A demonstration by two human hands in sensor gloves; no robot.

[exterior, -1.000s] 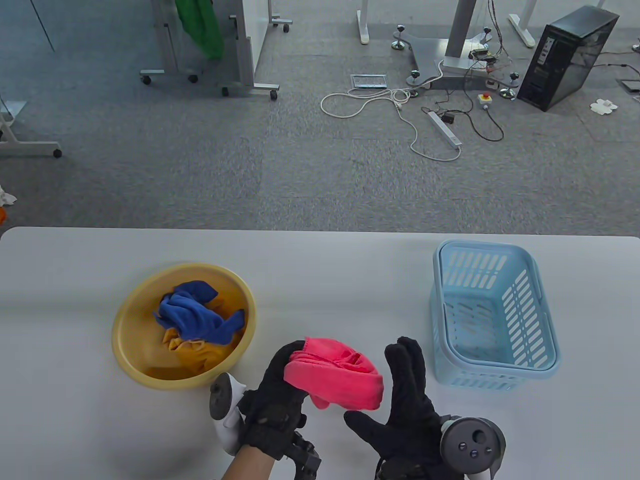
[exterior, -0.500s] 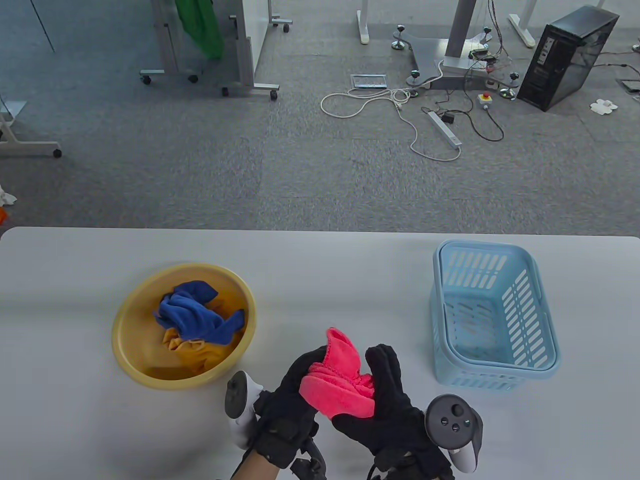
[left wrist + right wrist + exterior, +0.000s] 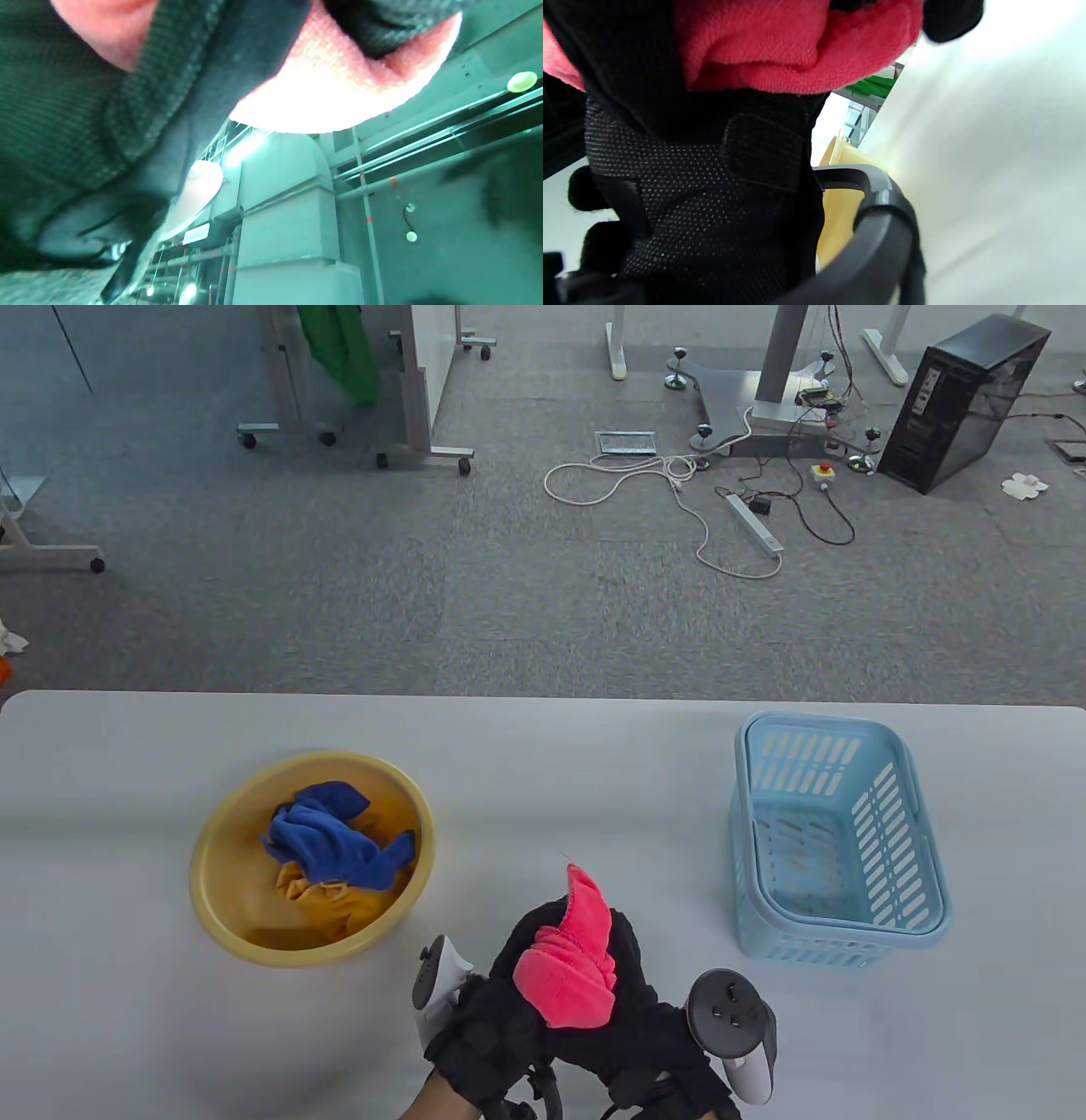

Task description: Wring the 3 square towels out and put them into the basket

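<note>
Both gloved hands hold the pink towel (image 3: 567, 965) bunched between them near the table's front edge. My left hand (image 3: 501, 1010) grips its left side and my right hand (image 3: 632, 1014) wraps its right side; one pink corner sticks up. The left wrist view has the pink towel (image 3: 339, 93) under dark glove fabric, and in the right wrist view the pink towel (image 3: 793, 46) is squeezed by black fingers. A blue towel (image 3: 331, 836) lies on a yellow towel (image 3: 327, 899) inside the yellow bowl (image 3: 216, 848). The light blue basket (image 3: 925, 899) stands at the right with nothing in it.
The yellow bowl's rim (image 3: 840, 207) shows behind my right wrist tracker. The white table (image 3: 594, 780) runs between bowl and basket. Beyond the table's far edge lie grey carpet, cables and a black computer case (image 3: 963, 403).
My hands have closed together around the pink towel and drawn back toward the front edge. The towel went from a wide fold to a tight bunch with one corner pointing up.
</note>
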